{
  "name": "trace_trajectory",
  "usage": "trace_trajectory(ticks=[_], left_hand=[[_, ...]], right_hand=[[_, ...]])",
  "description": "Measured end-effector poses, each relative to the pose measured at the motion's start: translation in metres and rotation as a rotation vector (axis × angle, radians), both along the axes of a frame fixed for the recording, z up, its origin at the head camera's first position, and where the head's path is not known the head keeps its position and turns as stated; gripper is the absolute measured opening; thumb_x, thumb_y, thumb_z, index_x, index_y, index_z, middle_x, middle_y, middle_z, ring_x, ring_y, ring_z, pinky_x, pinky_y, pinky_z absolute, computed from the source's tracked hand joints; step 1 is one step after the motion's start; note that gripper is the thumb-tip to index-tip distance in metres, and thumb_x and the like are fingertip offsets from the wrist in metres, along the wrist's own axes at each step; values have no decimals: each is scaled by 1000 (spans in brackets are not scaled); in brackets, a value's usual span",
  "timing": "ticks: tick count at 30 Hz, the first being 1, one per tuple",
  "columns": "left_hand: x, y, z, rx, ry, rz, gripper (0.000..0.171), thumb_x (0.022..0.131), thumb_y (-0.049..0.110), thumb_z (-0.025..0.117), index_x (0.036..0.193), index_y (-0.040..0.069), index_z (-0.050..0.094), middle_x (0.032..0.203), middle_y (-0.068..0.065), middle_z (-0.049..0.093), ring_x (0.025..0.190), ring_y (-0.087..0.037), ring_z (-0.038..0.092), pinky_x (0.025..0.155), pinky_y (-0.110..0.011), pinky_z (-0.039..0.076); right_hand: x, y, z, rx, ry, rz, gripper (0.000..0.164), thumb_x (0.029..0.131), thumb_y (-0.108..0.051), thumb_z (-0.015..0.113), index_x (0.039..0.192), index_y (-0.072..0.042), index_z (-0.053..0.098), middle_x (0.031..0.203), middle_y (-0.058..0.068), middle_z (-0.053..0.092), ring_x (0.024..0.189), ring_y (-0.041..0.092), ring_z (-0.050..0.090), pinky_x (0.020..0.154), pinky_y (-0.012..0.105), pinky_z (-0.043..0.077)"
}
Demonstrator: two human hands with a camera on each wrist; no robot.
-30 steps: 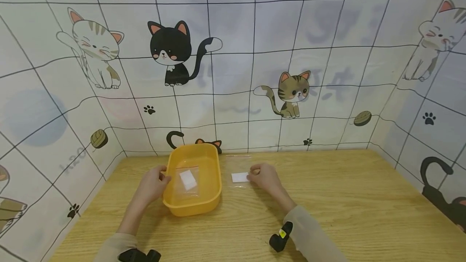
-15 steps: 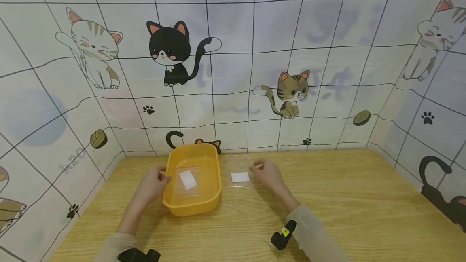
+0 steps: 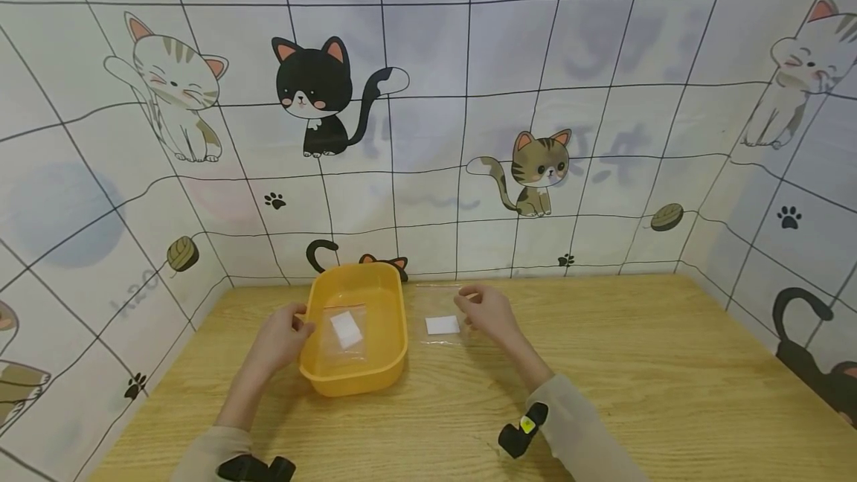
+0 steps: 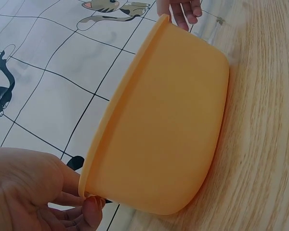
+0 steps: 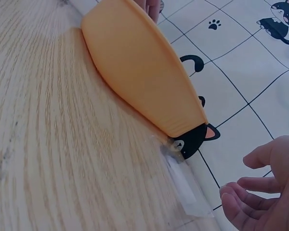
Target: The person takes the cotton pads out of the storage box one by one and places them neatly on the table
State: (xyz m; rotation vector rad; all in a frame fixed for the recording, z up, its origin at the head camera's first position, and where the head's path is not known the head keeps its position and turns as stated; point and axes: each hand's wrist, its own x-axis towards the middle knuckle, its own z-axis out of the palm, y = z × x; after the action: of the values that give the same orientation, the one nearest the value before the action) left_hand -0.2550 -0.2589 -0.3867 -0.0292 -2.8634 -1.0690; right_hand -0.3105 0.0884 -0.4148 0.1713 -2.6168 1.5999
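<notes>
My left hand (image 3: 277,341) grips the left rim of a yellow plastic basin (image 3: 353,384), thumb and fingers pinching the edge in the left wrist view. Inside the basin lies a clear zip bag (image 3: 344,361) with a white slip (image 3: 346,330) in it. A second clear bag (image 3: 438,302), holding a white card (image 3: 442,325), lies flat on the table just right of the basin. Over that bag's right edge hovers my right hand (image 3: 494,317). In the right wrist view its fingers (image 5: 253,184) are loosely bent with nothing between them, apart from the bag (image 5: 197,204).
The wooden table (image 3: 636,363) stretches to the right and toward me. A white sheet (image 3: 435,132) with cartoon cats and black grid lines stands behind the basin and along both sides. Both wrists wear a black camera mount (image 3: 522,431).
My right hand has drawn back from the white card and shifted slightly up toward the bag's far end. The left hand and the basin stay in place.
</notes>
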Motion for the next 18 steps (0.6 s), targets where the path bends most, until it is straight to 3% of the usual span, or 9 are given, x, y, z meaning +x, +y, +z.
trace_trajectory(ticks=[11,18], left_hand=[[0,0,-1,6,7,-7,37,96,5,61,126,-17,53,88,-15,59,77,-24,55,61,-34,48],[0,0,0,5,15,-12,38,96,4,61,126,-18,53,87,-15,58,75,-24,54,61,-34,47]], right_hand=[[3,-6,11,-70,-1,25,29,98,-17,64,118,4,67,98,23,70,77,36,69,63,33,58],[5,-12,16,-114,4,46,29,97,-16,63,119,4,67,95,19,71,76,37,69,65,37,59]])
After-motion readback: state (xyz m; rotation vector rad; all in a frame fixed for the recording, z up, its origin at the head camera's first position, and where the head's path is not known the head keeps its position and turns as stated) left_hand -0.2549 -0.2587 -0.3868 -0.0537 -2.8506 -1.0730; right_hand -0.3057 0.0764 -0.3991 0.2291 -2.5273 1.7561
